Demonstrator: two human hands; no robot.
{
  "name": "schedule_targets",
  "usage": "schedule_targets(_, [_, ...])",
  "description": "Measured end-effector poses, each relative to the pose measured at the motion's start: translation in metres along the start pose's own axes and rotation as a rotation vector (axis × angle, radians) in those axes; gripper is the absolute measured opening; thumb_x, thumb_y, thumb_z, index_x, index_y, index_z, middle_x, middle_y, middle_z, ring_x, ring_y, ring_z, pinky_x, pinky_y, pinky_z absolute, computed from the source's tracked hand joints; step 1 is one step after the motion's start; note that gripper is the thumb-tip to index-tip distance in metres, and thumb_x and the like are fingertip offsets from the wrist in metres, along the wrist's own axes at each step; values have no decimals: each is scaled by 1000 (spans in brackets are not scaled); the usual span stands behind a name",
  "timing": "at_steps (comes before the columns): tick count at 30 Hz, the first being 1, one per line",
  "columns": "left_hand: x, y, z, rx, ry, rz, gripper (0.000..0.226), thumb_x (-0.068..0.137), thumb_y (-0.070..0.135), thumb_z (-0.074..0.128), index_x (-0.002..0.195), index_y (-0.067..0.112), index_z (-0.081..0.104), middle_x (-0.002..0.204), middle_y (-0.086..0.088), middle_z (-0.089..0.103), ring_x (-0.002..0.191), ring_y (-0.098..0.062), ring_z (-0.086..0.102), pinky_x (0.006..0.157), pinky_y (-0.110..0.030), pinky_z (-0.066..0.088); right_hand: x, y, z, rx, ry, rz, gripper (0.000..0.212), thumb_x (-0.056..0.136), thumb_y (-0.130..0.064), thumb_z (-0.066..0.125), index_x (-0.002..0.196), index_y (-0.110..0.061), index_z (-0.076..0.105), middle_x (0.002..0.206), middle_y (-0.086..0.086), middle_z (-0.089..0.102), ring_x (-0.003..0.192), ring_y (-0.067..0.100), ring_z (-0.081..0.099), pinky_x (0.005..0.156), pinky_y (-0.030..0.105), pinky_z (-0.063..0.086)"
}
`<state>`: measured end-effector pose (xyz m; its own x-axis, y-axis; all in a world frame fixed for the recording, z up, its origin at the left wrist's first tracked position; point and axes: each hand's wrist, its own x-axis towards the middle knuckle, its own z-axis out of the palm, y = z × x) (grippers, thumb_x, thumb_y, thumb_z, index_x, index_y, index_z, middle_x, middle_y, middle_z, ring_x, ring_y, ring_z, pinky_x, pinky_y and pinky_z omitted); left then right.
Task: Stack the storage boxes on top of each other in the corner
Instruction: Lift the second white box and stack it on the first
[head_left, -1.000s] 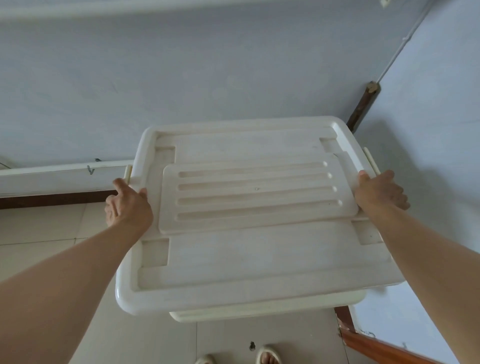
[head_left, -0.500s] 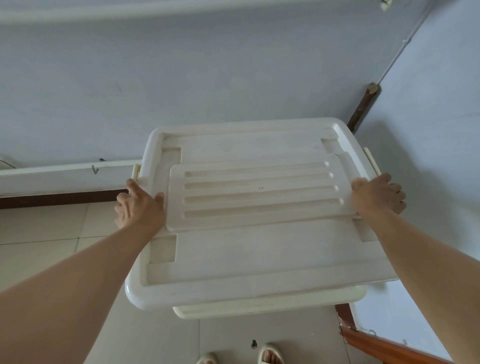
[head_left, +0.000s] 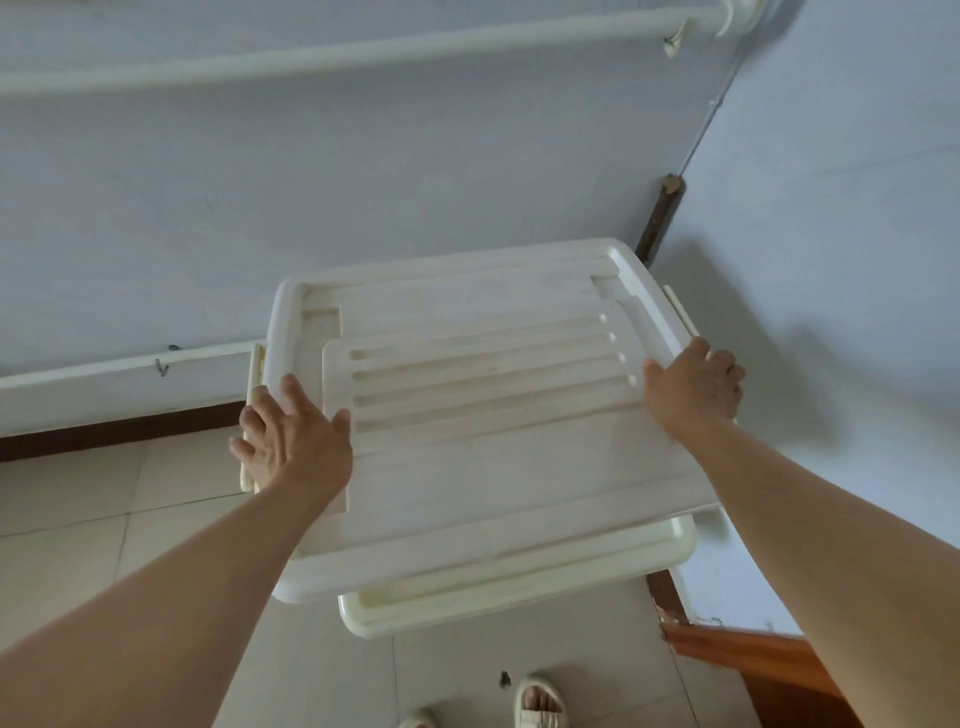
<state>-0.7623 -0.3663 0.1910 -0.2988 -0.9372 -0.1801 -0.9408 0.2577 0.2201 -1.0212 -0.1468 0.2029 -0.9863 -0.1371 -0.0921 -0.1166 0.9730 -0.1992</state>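
1. The upper storage box (head_left: 498, 441), a cream-white plastic bin with its lid on, lies between the two hands and sits atop a second, matching lower box (head_left: 519, 597), whose lid rim shows just beneath its near edge. Both stand in the corner where the two pale blue walls meet.

2. The lid is hard, smooth plastic with rounded corners, a raised central panel with four long grooves, and stepped recesses near the corners. Its long axis runs hand to hand, slightly skewed, so the right end lies further into the corner.

3. The left hand (head_left: 293, 441) rests on the lid's left edge, fingers spread and fairly straight, thumb on top beside the raised panel; the fingertips reach toward the cream side latch (head_left: 255, 374). It presses rather than clasps.

4. The right hand (head_left: 693, 387) lies over the opposite edge, fingers curled down over the rim beside the right latch (head_left: 680, 312); it appears to grip the rim, though the fingertips are hidden.

5. My judgement: the upper box overhangs the lower one toward the left and near side, so the coming move is a small nudge rightward and inward to square the stack. The left hand is better placed to push.

6. Outward: a white pipe (head_left: 363, 52) runs along the wall above, a dark wooden stick (head_left: 660, 218) stands in the corner, and beige floor tiles (head_left: 78, 493) and sandalled feet (head_left: 537, 701) lie below.
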Motion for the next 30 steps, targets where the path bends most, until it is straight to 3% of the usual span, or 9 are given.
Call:
schedule_targets(7, [-36, 2, -9, -8, -35, 107, 64, 93, 46, 43, 143, 16, 17, 152, -14, 16, 138, -34, 18, 111, -49, 16, -45, 12, -14, 34, -37, -138, 60, 91, -35, 53, 133, 2, 33, 136, 28, 36, 126, 41, 33, 103, 45, 32])
schedule_targets(11, [-65, -6, -4, 33, -60, 212, 72, 91, 53, 38, 148, 18, 10, 155, -13, 13, 140, -32, 17, 112, -48, 17, -67, 29, -17, 81, -180, -255, 70, 87, -41, 57, 141, -7, 29, 145, 20, 28, 132, 36, 27, 109, 43, 27])
schedule_targets(16, [-103, -15, 9, 70, -46, 389, 77, 87, 59, 43, 146, 19, 16, 153, -8, 16, 137, -29, 21, 112, -47, 17, -86, 59, -15, 147, -324, -407, 75, 81, -52, 60, 143, -21, 30, 152, 5, 18, 139, 26, 14, 115, 42, 18])
schedule_targets(21, [-137, -15, 17, 104, -57, 423, 82, 80, 65, 49, 144, 21, 23, 150, -6, 22, 135, -28, 25, 108, -46, 23, -101, 87, -15, -39, -315, -614, 83, 71, -57, 69, 140, -24, 36, 144, 4, 27, 134, 24, 21, 114, 37, 20])
schedule_targets(25, [-155, -12, 25, 202, -47, 430, 69, 78, 47, 66, 135, 25, 34, 133, -3, 33, 123, -24, 35, 98, -38, 35, -106, 95, -6, -203, -170, -823, 59, 75, -37, 73, 124, -18, 47, 122, 2, 42, 114, 21, 38, 102, 29, 33])
schedule_targets(28, [-152, -9, 24, 296, 11, 451, 57, 81, 23, 65, 129, 26, 37, 120, -2, 39, 111, -21, 42, 89, -34, 38, -105, 87, -1, -334, -77, -913, 48, 77, -25, 71, 117, -14, 47, 113, 5, 45, 104, 23, 45, 97, 31, 36])
schedule_targets(30, [-147, -10, 24, 346, 24, 473, 56, 81, 18, 64, 129, 27, 37, 117, -1, 40, 106, -20, 44, 84, -32, 40, -108, 80, 3, -412, -41, -939, 42, 77, -18, 71, 112, -14, 47, 107, 6, 47, 95, 23, 48, 89, 31, 41])
